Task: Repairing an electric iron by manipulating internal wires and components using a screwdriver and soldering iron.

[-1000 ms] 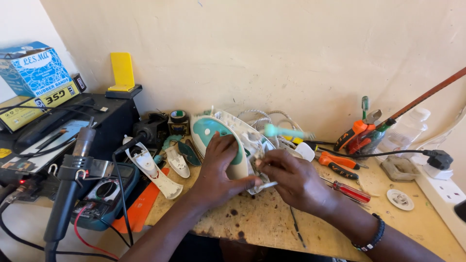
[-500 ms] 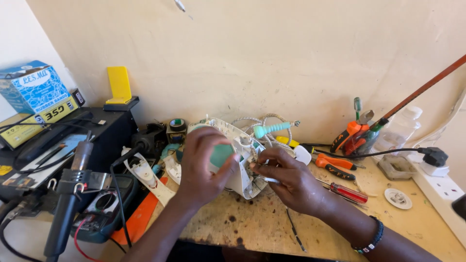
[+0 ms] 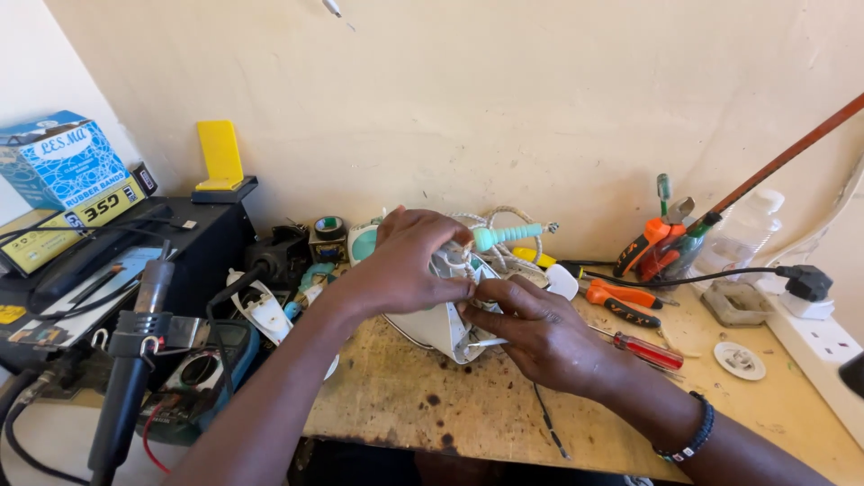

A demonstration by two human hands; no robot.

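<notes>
White plastic clothes-iron body with teal trim [image 3: 432, 324] sat tilted on the worn wooden desk [image 3: 405, 405], near its middle and just in front of the beige wall [image 3: 504, 99]. Left hand [image 3: 396, 265] lay over the top of it, its fingers [image 3: 450, 241] curled down and closed on the upper edge beside the pale teal ribbed cord sleeve [image 3: 508, 236]. Right hand [image 3: 540, 333] pressed against the near side from below, its fingers [image 3: 490, 292] pinched shut on a small part of the shell, touching the left fingertips. Between the two hands only a strip of white casing showed. Orange-handled pliers [image 3: 621, 304] and a red-handled screwdriver [image 3: 652, 351] lay just right of the right hand. A grey hot-air wand [image 3: 135, 360] stood well apart at the left.
</notes>
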